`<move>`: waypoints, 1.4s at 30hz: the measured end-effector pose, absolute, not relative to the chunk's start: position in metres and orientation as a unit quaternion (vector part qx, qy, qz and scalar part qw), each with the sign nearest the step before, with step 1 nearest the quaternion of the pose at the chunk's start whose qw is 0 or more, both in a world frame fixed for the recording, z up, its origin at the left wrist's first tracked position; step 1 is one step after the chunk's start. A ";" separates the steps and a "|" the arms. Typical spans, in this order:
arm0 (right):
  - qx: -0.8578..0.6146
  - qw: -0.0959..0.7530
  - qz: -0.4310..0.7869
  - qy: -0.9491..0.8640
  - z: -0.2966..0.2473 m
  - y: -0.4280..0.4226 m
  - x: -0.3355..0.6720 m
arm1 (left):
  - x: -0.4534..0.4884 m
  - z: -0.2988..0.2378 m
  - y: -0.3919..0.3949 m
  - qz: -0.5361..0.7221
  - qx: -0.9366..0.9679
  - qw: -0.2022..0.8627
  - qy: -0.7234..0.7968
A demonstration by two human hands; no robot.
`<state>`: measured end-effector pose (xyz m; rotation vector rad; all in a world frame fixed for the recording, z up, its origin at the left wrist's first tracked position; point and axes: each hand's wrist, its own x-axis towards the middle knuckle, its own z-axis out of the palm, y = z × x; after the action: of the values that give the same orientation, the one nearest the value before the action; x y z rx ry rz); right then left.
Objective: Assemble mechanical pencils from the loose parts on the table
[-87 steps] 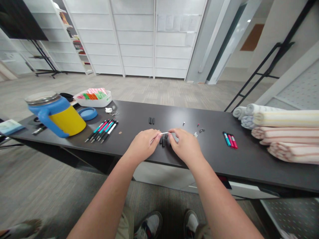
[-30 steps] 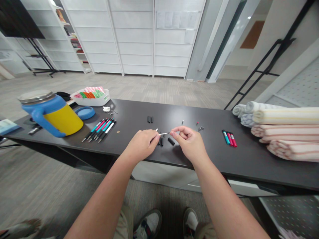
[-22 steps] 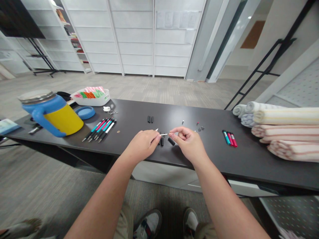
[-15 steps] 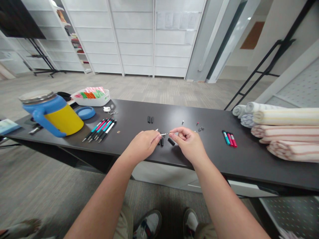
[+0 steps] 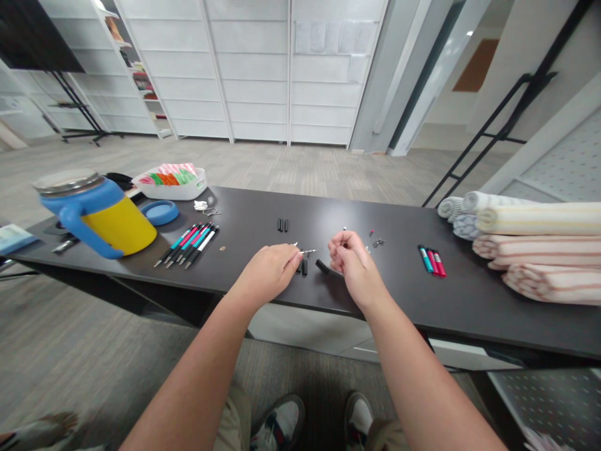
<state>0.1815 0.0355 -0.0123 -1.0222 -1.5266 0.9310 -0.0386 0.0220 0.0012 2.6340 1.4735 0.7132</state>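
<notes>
My left hand [image 5: 270,269] pinches a thin white pen refill [image 5: 308,252] that sticks out to the right over the black table [image 5: 263,275]. My right hand [image 5: 351,264] hovers just right of the refill's tip, fingers curled together; what they hold, if anything, is too small to make out. Short black pen parts [image 5: 304,267] and one black barrel piece [image 5: 322,267] lie on the table between the hands. Tiny springs and tips [image 5: 378,242] are scattered beyond my right hand.
A row of assembled pens [image 5: 190,242] lies left of centre, near a yellow and blue jug [image 5: 101,216], a blue lid [image 5: 160,212] and a white tray [image 5: 171,177]. Three coloured pen barrels [image 5: 432,260] and rolled towels [image 5: 535,244] sit at right.
My right hand has drawn back to the right and slightly away from the refill tip. My left hand stays put with the refill.
</notes>
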 end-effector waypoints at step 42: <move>-0.431 0.476 0.353 -0.680 -0.007 0.027 0.183 | -0.037 0.002 0.022 0.221 0.851 0.011 0.477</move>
<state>0.1834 0.0266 -0.0074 -1.0527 -1.6621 0.8627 -0.0372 0.0217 0.0019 2.6533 1.4870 0.6907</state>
